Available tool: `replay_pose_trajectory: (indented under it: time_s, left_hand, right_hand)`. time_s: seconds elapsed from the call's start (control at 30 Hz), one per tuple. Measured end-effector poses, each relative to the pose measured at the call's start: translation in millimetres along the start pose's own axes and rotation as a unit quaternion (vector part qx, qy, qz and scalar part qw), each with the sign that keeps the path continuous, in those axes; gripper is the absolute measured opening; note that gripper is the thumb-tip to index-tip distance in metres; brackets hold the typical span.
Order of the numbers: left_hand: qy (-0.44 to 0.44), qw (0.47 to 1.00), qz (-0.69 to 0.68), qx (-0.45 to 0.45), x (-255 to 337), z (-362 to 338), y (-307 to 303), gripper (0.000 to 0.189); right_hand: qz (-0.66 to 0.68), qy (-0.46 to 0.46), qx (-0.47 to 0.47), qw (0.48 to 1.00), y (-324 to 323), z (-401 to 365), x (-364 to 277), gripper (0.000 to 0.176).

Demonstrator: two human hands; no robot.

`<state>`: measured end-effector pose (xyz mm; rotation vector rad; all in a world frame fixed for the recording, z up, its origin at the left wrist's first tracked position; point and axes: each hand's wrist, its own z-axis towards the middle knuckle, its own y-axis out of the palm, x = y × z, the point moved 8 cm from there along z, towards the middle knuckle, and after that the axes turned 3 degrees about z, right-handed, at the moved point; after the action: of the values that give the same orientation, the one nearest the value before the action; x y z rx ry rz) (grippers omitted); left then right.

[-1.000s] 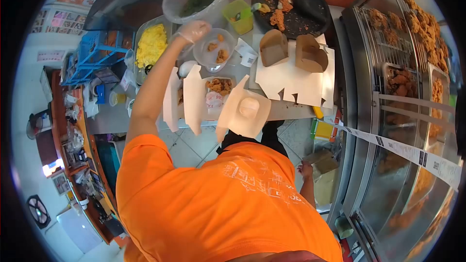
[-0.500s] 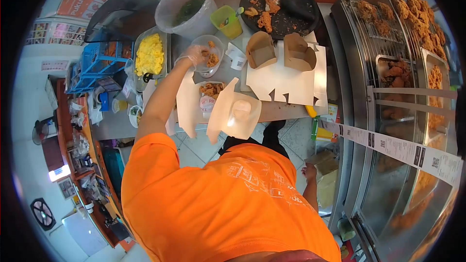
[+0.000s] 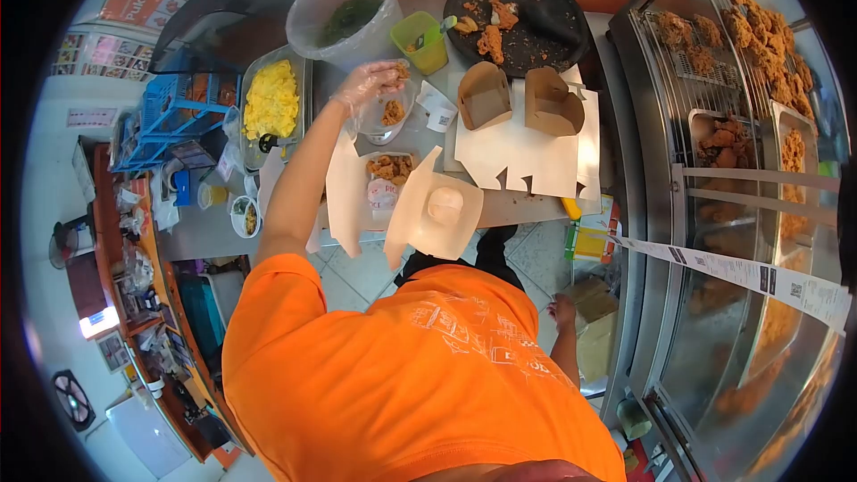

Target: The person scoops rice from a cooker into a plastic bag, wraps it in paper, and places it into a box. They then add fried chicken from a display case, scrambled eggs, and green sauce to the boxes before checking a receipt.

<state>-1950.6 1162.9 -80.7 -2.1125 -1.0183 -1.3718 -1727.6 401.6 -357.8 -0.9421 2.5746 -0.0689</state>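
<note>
My left hand (image 3: 373,82), in a clear plastic glove, pinches a small fried chicken piece (image 3: 403,72) just above a clear bowl (image 3: 386,136). More fried chicken (image 3: 393,112) lies inside that bowl. Nearer to my body, an unfolded paper box (image 3: 345,201) holds chicken pieces (image 3: 389,166) and a round printed packet (image 3: 383,195). Its windowed lid (image 3: 457,230) is folded open, and a pale round shape shows through the window. My right hand (image 3: 562,311) hangs low at my side, fingers loosely apart, with nothing visible in it.
Behind the bowl are a plastic-lined tub (image 3: 384,22), a green cup (image 3: 428,55) and a black round tray (image 3: 562,45) with chicken. Two brown boxes (image 3: 485,98) stand on flat cardboard (image 3: 536,156). A yellow food tray (image 3: 270,103) is left; a metal display case (image 3: 656,170) borders the right.
My left hand has risen out of the bowl and moved slightly away from my body, now with a chicken piece in its fingers. My right hand has shifted slightly with the view.
</note>
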Motion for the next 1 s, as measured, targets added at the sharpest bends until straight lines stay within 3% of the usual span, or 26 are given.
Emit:
replay_pose_trajectory:
  time_s: [0.1,0.2,0.3,0.37,0.4,0.47,0.5,0.57,0.6,0.63,0.67,0.73,0.8,0.87,0.9,0.97,1.0]
  left_hand:
    - [-0.012,0.999,-0.040,-0.030,2.3,3.2,18.0,0.047]
    - [-0.026,0.996,0.025,-0.084,6.8,15.3,60.5,0.050]
    - [-0.001,0.995,-0.065,-0.076,22.2,28.4,102.4,0.055]
    - [-0.030,0.957,-0.275,-0.089,19.8,46.2,112.1,0.061]
    - [-0.029,0.957,-0.276,-0.089,15.9,44.9,103.3,0.061]
    - [0.079,0.986,-0.065,-0.133,22.5,32.3,73.2,0.055]
    - [0.075,0.987,-0.064,-0.130,18.3,27.8,56.8,0.055]
    - [-0.003,0.982,0.181,0.062,-5.5,12.9,-10.7,0.056]
    - [-0.008,0.981,0.184,0.065,-30.0,14.4,-39.0,0.056]
    - [-0.021,0.924,0.374,0.069,-67.0,25.8,-69.9,0.055]
    - [-0.031,0.832,0.549,0.070,-84.6,33.5,-85.3,0.054]
    - [-0.037,0.844,0.532,0.044,-72.0,3.6,-49.5,0.054]
    - [-0.041,0.856,0.515,0.017,-67.1,-11.3,-18.1,0.055]
    - [0.047,0.812,0.575,0.085,-50.3,-14.7,-7.2,0.051]
    - [0.047,0.814,0.573,0.083,-47.6,-13.6,-7.7,0.051]
    - [-0.044,0.847,0.530,0.024,-56.8,-5.9,-13.5,0.045]
    - [-0.041,0.848,0.528,0.023,-66.0,-0.9,-20.3,0.045]
  right_hand:
    - [0.004,-0.018,0.012,1.000,6.4,-2.8,-7.4,0.029]
    - [-0.007,-0.019,0.004,1.000,12.2,-3.5,-3.5,0.028]
    - [-0.004,-0.022,0.009,1.000,13.5,-6.3,6.9,0.028]
    - [-0.013,-0.005,0.003,1.000,16.3,-7.9,8.9,0.027]
    - [0.006,-0.015,0.031,0.999,17.5,-18.4,1.8,0.023]
    - [0.021,-0.023,0.036,0.999,20.5,-35.8,-10.8,0.024]
    - [0.034,-0.027,0.039,0.998,22.0,-36.9,-7.7,0.024]
    - [0.024,-0.018,0.040,0.999,20.9,-32.8,4.1,0.024]
    - [0.018,-0.017,0.047,0.999,20.3,-28.5,9.3,0.024]
    - [0.017,-0.016,0.045,0.999,22.1,-27.7,14.8,0.024]
    - [0.017,-0.005,0.027,0.999,24.8,-26.6,21.1,0.023]
    - [0.017,0.001,0.009,1.000,27.8,-24.9,22.7,0.023]
    - [-0.084,0.001,0.019,0.996,29.1,-24.7,19.6,0.021]
    - [-0.075,-0.001,0.022,0.997,29.6,-18.6,11.4,0.021]
    - [-0.067,-0.003,0.023,0.997,27.6,-14.8,6.4,0.021]
    - [-0.053,-0.002,0.009,0.999,25.3,-1.2,-1.7,0.023]
    - [-0.037,-0.003,-0.008,0.999,29.1,1.3,-11.0,0.027]
